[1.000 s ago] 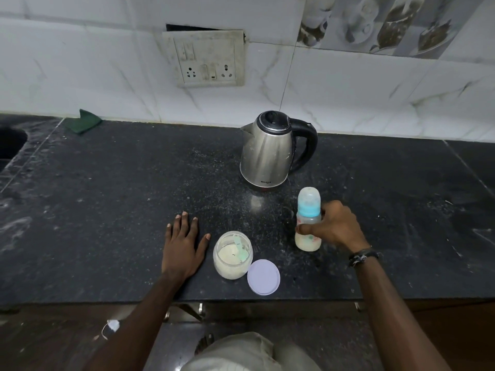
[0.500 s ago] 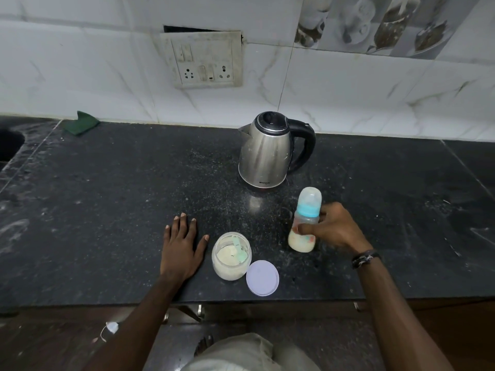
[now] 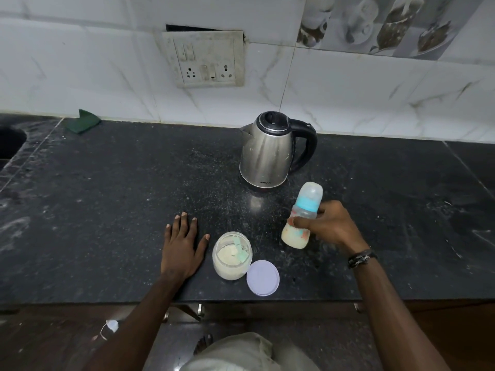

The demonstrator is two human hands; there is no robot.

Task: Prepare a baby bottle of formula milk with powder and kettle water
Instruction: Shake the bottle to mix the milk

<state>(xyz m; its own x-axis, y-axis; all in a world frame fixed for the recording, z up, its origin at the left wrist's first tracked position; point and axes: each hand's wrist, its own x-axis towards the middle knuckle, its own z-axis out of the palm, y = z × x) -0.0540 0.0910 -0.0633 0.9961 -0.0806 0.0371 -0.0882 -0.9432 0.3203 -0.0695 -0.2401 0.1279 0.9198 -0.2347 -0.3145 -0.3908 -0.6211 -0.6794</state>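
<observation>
The right hand, fingers curled round the capped bottle of milky liquid in front of the kettle, now tilts it further left than a second ago, indicating mixing, while the left hand rests flat on the counter.

Left hand flat, right hand fingers curled, gripping.

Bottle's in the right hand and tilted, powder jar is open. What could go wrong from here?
1. The right hand holds the capped baby bottle tilted; if the blue collar is loose, milk may leak.
2. The powder jar stands open near the counter edge with its lid beside it; a swinging bottle or arm could knock it.
3. The left hand lies flat right beside that jar.
</observation>
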